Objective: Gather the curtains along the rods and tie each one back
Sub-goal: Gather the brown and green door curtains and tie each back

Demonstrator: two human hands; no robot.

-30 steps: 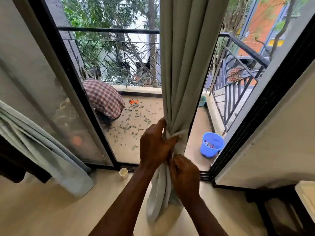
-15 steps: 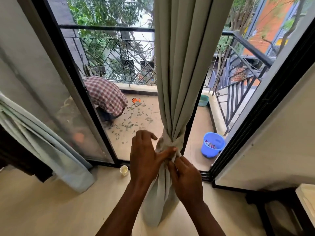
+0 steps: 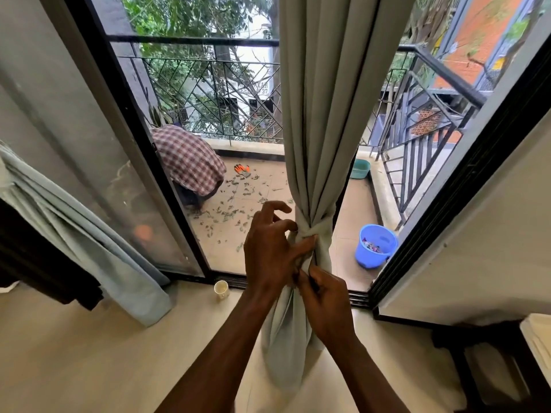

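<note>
A pale grey-green curtain (image 3: 322,99) hangs bunched in the middle of the open balcony door, cinched by a tie band (image 3: 316,234) of the same cloth. My left hand (image 3: 271,251) presses against the band's left side, thumb on the cloth, upper fingers spread apart. Just below it, my right hand (image 3: 325,299) pinches the fabric under the band. The curtain's tail (image 3: 286,347) falls to the floor behind my forearms. A second curtain (image 3: 89,239) of bluish cloth hangs slanted at the left against the glass.
A small paper cup (image 3: 221,290) stands on the floor by the door track. On the balcony a person in a checked shirt (image 3: 187,159) crouches among scattered leaves. A blue bucket (image 3: 376,245) sits at the right. Dark furniture (image 3: 492,353) stands at the lower right.
My left hand has shifted from covering the knot to its left side, fingers lifting open. The right hand has dropped slightly below the band. The view has tilted a little.
</note>
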